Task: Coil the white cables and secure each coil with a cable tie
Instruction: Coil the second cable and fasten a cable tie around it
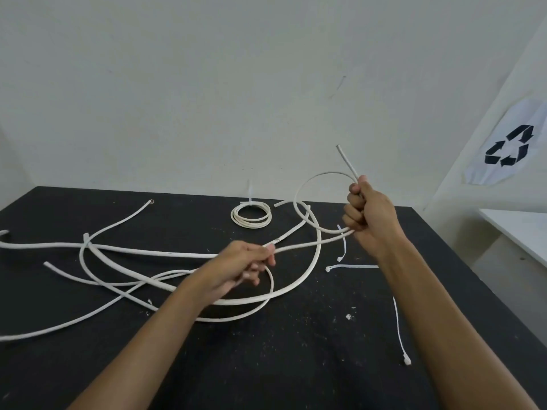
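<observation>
My right hand (pixel 368 211) grips a thin white cable (pixel 310 242) above the black table (pixel 296 350), holding one loop with the cable's free end sticking up past the fist. My left hand (pixel 245 264) pinches the same cable lower down, to the left. Several loose white cables (pixel 118 250) sprawl across the table's left and middle. A finished coil (pixel 251 217) with a cable tie on it lies at the back. Loose cable ties lie at the right: one short (pixel 343 247), one flat (pixel 352 266), one long (pixel 399 329).
A pale wall stands behind the table. At the right hangs a white sheet with a recycling symbol (pixel 509 146), and a white surface (pixel 521 229) sits beyond the table's right edge. White specks dot the tabletop.
</observation>
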`<state>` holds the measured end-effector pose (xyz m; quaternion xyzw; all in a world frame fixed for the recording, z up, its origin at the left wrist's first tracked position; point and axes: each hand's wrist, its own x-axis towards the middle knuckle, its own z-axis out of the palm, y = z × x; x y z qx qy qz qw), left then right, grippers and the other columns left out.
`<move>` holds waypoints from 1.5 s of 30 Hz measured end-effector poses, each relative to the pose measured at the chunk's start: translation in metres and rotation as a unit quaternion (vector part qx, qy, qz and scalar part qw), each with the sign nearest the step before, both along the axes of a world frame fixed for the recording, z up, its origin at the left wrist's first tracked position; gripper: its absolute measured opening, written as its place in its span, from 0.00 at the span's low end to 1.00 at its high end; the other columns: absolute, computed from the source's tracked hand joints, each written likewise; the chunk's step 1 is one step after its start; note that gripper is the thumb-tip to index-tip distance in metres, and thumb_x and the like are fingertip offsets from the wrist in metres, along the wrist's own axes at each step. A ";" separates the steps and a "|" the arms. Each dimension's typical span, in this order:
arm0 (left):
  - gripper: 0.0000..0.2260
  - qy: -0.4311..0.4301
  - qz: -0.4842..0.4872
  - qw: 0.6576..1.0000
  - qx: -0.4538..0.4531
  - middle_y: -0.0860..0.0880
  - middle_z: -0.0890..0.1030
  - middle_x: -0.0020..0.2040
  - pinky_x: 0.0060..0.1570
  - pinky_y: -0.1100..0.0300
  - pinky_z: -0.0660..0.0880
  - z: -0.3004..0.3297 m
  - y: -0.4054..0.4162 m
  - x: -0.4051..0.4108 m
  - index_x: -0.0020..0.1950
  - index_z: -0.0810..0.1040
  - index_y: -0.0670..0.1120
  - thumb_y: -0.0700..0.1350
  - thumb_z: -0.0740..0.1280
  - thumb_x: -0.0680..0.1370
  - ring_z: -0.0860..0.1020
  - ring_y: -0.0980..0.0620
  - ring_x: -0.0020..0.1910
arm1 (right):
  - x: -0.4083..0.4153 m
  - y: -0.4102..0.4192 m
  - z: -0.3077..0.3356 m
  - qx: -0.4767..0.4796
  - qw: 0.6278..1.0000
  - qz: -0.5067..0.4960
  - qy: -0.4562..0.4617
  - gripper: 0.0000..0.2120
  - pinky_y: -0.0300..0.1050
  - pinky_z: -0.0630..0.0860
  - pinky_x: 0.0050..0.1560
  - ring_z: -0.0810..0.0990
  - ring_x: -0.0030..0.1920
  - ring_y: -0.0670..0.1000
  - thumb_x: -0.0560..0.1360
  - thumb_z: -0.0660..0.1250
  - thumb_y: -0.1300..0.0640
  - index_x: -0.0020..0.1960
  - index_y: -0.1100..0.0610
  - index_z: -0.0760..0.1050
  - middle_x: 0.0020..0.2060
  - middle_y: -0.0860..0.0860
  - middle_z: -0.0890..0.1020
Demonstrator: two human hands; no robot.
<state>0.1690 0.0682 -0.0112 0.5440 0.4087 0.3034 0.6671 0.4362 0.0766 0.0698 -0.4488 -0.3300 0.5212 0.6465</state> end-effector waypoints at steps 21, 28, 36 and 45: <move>0.13 -0.019 0.291 0.955 0.049 0.54 0.72 0.24 0.21 0.66 0.60 0.083 0.044 0.000 0.46 0.81 0.36 0.44 0.69 0.85 0.63 0.58 0.22 | -0.031 -0.021 -0.013 -0.057 0.939 0.127 -0.315 0.18 0.41 0.55 0.27 0.55 0.27 0.48 0.89 0.58 0.47 0.48 0.58 0.74 0.30 0.49 0.59; 0.10 -0.009 0.173 0.984 0.044 0.47 0.78 0.34 0.33 0.60 0.76 0.077 0.023 0.013 0.54 0.86 0.34 0.37 0.65 0.85 0.75 0.53 0.30 | -0.043 -0.013 -0.027 -0.073 0.970 0.087 -0.213 0.17 0.40 0.56 0.25 0.55 0.26 0.47 0.90 0.55 0.51 0.50 0.60 0.73 0.28 0.48 0.59; 0.07 0.043 0.219 0.975 0.006 0.42 0.85 0.39 0.48 0.52 0.85 0.064 0.018 0.000 0.47 0.86 0.37 0.31 0.68 0.81 0.85 0.48 0.41 | -0.036 -0.014 -0.031 -0.046 0.996 0.023 -0.079 0.16 0.40 0.58 0.25 0.58 0.27 0.46 0.91 0.55 0.53 0.50 0.60 0.72 0.30 0.48 0.61; 0.12 -0.059 0.324 0.943 -0.058 0.43 0.81 0.38 0.41 0.56 0.82 0.066 0.023 -0.016 0.46 0.82 0.36 0.25 0.60 0.77 0.81 0.49 0.39 | -0.019 -0.013 -0.038 -0.058 0.990 -0.103 -0.072 0.14 0.44 0.67 0.28 0.62 0.27 0.48 0.90 0.53 0.54 0.51 0.59 0.71 0.29 0.49 0.63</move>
